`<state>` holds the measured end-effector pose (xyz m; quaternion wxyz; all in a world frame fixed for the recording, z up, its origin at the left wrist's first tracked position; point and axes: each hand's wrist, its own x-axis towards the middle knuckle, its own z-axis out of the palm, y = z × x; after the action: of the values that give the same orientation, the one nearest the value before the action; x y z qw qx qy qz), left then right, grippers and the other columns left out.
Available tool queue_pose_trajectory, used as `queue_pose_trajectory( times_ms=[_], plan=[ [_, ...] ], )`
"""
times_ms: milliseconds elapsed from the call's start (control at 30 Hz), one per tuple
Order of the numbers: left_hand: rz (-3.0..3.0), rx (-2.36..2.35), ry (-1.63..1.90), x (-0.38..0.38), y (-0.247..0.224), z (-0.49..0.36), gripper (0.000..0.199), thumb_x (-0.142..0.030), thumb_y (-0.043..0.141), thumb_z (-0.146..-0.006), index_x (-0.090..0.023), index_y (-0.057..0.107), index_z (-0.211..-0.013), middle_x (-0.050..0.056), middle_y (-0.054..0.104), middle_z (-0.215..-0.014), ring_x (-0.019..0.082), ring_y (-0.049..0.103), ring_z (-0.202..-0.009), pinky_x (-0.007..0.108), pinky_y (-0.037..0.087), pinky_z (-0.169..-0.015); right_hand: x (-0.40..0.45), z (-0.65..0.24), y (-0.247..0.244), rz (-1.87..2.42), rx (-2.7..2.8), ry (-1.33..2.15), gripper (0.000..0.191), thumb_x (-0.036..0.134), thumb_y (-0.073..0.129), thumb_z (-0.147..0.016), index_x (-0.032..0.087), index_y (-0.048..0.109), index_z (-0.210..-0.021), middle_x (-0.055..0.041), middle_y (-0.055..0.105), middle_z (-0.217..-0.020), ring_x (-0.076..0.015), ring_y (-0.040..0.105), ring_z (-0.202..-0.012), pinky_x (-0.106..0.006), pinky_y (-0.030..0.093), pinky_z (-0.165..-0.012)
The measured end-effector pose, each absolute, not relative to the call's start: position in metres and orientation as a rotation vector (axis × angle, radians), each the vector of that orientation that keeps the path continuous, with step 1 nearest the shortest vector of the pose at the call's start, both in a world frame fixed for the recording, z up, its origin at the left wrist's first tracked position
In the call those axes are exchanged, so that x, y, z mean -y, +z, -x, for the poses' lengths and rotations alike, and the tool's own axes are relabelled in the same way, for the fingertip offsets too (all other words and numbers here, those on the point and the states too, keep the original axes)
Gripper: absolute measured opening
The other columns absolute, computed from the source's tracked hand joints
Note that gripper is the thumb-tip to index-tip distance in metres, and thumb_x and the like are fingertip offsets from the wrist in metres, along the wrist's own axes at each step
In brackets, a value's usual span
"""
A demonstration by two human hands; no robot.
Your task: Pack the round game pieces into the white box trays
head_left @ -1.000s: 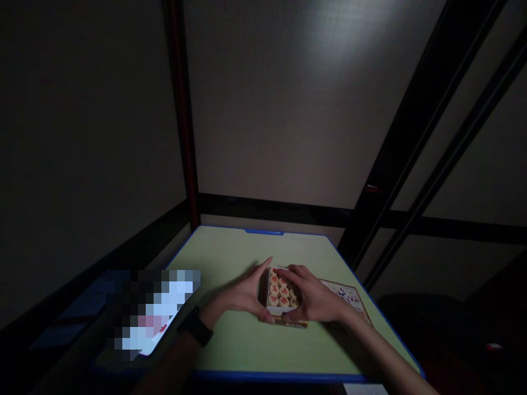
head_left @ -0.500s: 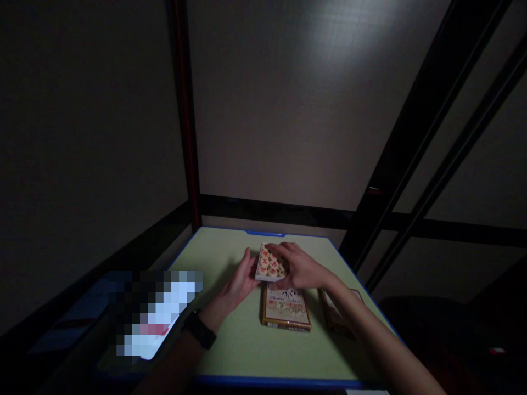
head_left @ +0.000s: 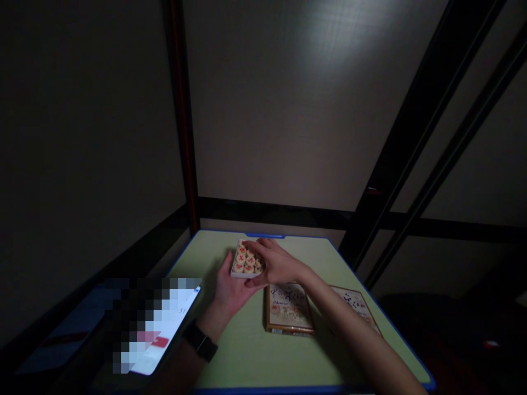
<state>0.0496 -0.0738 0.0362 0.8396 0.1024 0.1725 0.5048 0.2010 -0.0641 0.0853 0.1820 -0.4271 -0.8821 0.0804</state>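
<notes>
My left hand [head_left: 231, 291] supports a shallow white tray [head_left: 242, 275] from below and the left side, its thumb up along the edge. Round wooden Chinese chess pieces [head_left: 248, 260] lie in the tray, the visible ones marked mostly in red characters, some darker. Across the tray's right side reaches my right hand [head_left: 284, 262], fingers over the far edge and pieces, thumb at the near side. Its palm hides part of the tray. Just below and to the right, a printed Chinese chess box [head_left: 290, 312] lies flat on the table.
A second similar box [head_left: 362, 307] lies at the right, partly behind my right forearm. The light green table [head_left: 247, 356] has a blue rim. A bright screen [head_left: 173, 323], partly pixelated, stands at the left. Walls close in behind and to the left.
Both hands have shifted left with the tray, away from above the printed box, uncovering more of its cover. The view has moved slightly, and more of the right-hand box shows.
</notes>
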Motion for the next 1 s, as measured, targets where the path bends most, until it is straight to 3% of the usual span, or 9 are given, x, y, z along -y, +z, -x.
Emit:
queue_pose_trajectory(
  times_ms=[133, 300, 433, 533, 667, 833, 933, 1000],
  plan=[
    [-0.233, -0.365, 1.08, 0.074, 0.036, -0.049, 0.049, -0.043, 0.038, -0.098, -0.015, 0.053, -0.135, 0.013, 0.072, -0.105, 0.027, 0.07, -0.089, 0.044, 0.057, -0.078, 0.065, -0.201, 0.086, 1.21, 2.505, 0.273, 0.108, 0.059, 0.083, -0.061, 0.018, 0.038, -0.149, -0.0193, 0.051, -0.132, -0.0353, 0.046, -0.12, -0.05, 0.036, -0.102],
    [-0.272, -0.374, 1.104, 0.071, 0.031, -0.05, 0.05, -0.043, 0.041, -0.096, -0.013, 0.054, -0.134, 0.015, 0.07, -0.114, 0.028, 0.068, -0.101, 0.044, 0.055, -0.088, 0.062, -0.206, 0.087, 1.266, 2.525, 0.479, 0.111, 0.069, 0.076, -0.063, 0.022, 0.03, -0.153, -0.0206, 0.033, -0.153, -0.0423, 0.023, -0.143, -0.059, 0.02, -0.113],
    [-0.299, -0.321, 1.069, 0.067, 0.025, -0.049, 0.052, -0.048, 0.04, -0.095, -0.019, 0.053, -0.136, 0.015, 0.065, -0.127, 0.034, 0.06, -0.117, 0.061, 0.044, -0.099, 0.055, -0.197, 0.084, 1.286, 2.33, 0.547, 0.086, 0.069, 0.058, -0.081, 0.02, 0.038, -0.15, -0.0174, 0.038, -0.153, -0.0374, 0.021, -0.146, -0.057, 0.017, -0.116],
    [-0.296, -0.274, 1.09, 0.062, 0.024, -0.048, 0.048, -0.047, 0.039, -0.095, -0.025, 0.054, -0.135, 0.011, 0.06, -0.135, 0.034, 0.053, -0.127, 0.067, 0.036, -0.104, 0.051, -0.175, 0.08, 1.474, 2.117, 0.46, 0.073, 0.068, 0.035, -0.094, 0.021, 0.038, -0.15, -0.0179, 0.035, -0.155, -0.0383, 0.017, -0.147, -0.062, 0.013, -0.114],
    [-0.298, -0.2, 1.17, 0.056, 0.027, -0.044, 0.044, -0.048, 0.039, -0.095, -0.03, 0.058, -0.131, 0.006, 0.058, -0.138, 0.03, 0.048, -0.133, 0.06, 0.034, -0.11, 0.046, -0.14, 0.075, 1.598, 2.079, 0.43, 0.08, 0.075, 0.029, -0.09, 0.026, 0.031, -0.153, -0.0168, 0.024, -0.16, -0.0431, 0.008, -0.148, -0.068, 0.004, -0.111],
    [-0.283, -0.218, 1.327, 0.044, 0.031, -0.041, 0.042, -0.045, 0.037, -0.097, -0.028, 0.06, -0.128, 0.007, 0.061, -0.132, 0.026, 0.054, -0.128, 0.052, 0.039, -0.111, 0.023, -0.119, 0.056, 1.561, 2.08, 0.625, 0.077, 0.075, 0.031, -0.09, 0.029, 0.035, -0.152, -0.0135, 0.025, -0.161, -0.0408, 0.008, -0.148, -0.067, 0.001, -0.112],
    [-0.277, -0.368, 1.481, 0.03, 0.028, -0.043, 0.042, -0.039, 0.032, -0.099, -0.026, 0.058, -0.129, 0.006, 0.063, -0.129, 0.021, 0.056, -0.125, 0.043, 0.042, -0.11, 0.001, -0.114, 0.035, 1.351, 1.923, 0.888, 0.07, 0.07, 0.036, -0.092, 0.028, 0.042, -0.148, -0.0088, 0.029, -0.16, -0.0317, 0.009, -0.15, -0.057, 0.0, -0.117],
    [-0.299, -0.523, 1.537, 0.017, 0.021, -0.044, 0.042, -0.035, 0.031, -0.099, -0.024, 0.057, -0.13, 0.005, 0.063, -0.13, 0.019, 0.055, -0.126, 0.036, 0.042, -0.11, -0.014, -0.111, 0.021, 1.091, 1.666, 1.119, 0.066, 0.066, 0.051, -0.087, 0.026, 0.052, -0.14, -0.0056, 0.038, -0.156, -0.0254, 0.017, -0.149, -0.047, 0.001, -0.12]
  ],
)
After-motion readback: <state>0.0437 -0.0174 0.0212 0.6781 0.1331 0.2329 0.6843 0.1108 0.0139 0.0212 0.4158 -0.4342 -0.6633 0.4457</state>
